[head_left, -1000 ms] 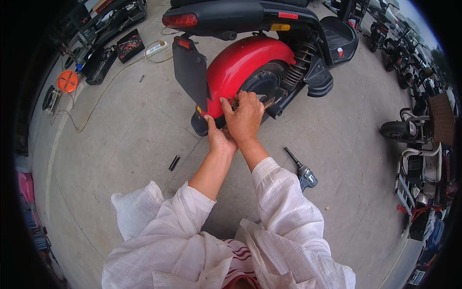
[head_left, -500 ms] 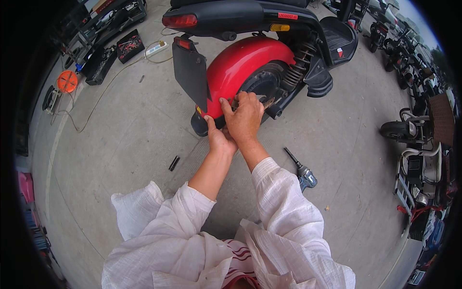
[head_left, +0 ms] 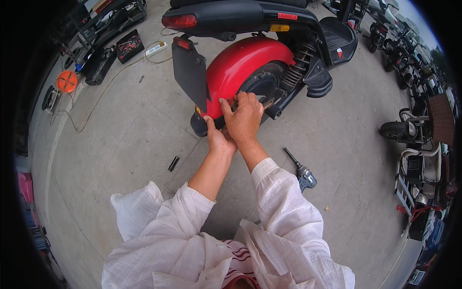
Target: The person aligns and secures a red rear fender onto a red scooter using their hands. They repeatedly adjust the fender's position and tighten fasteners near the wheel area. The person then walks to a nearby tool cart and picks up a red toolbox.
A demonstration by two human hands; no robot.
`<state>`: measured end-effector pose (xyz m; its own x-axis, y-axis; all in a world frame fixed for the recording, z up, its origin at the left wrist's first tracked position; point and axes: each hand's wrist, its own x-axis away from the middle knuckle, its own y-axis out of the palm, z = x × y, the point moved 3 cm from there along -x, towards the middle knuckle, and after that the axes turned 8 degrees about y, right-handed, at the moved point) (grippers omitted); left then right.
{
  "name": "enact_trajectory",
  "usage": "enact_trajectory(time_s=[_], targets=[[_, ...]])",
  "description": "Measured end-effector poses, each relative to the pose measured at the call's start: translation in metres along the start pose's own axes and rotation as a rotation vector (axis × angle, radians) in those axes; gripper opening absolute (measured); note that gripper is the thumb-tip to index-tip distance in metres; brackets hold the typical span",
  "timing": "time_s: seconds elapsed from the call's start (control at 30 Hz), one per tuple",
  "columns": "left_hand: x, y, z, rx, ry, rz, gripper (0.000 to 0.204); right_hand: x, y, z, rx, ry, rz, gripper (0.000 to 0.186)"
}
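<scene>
A red rear fender (head_left: 239, 57) curves over the wheel (head_left: 262, 84) of a black scooter (head_left: 236, 17). My left hand (head_left: 220, 138) grips the fender's lower rear end, thumb on its red face and the other fingers underneath, partly hidden. Just right of it, my right hand (head_left: 244, 118) bends over the fender's edge beside the wheel. Its thumb points at the red surface and its fingers curl inward; whatever they pinch is out of sight. A dark mudflap (head_left: 190, 72) hangs left of both hands.
On the concrete floor lie a cordless impact driver (head_left: 306, 177) at right and a short black cylinder (head_left: 173, 164) at left. Tool trays (head_left: 129, 46), a power strip (head_left: 156, 49) and an orange reel (head_left: 67, 81) with its cord sit far left. Parked scooters (head_left: 399, 129) line the right.
</scene>
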<state>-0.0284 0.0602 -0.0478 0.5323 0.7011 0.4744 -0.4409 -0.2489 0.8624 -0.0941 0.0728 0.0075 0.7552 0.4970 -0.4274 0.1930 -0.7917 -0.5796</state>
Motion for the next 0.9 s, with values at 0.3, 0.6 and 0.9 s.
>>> enact_trajectory(time_s=[0.3, 0.6, 0.9], targets=[[-0.0015, -0.0015, 0.0008, 0.006, -0.009, 0.009, 0.087, -0.0001, -0.0011, -0.0019, -0.017, 0.011, -0.010, 0.032], [-0.0025, -0.0017, 0.0003, 0.008, 0.003, 0.015, 0.085, -0.0004, 0.0000, -0.0002, 0.001, 0.005, 0.002, 0.032], [-0.0005, 0.0002, 0.0007, -0.011, 0.002, -0.006, 0.088, -0.0001, 0.0001, -0.0004, -0.013, 0.003, -0.005, 0.032]])
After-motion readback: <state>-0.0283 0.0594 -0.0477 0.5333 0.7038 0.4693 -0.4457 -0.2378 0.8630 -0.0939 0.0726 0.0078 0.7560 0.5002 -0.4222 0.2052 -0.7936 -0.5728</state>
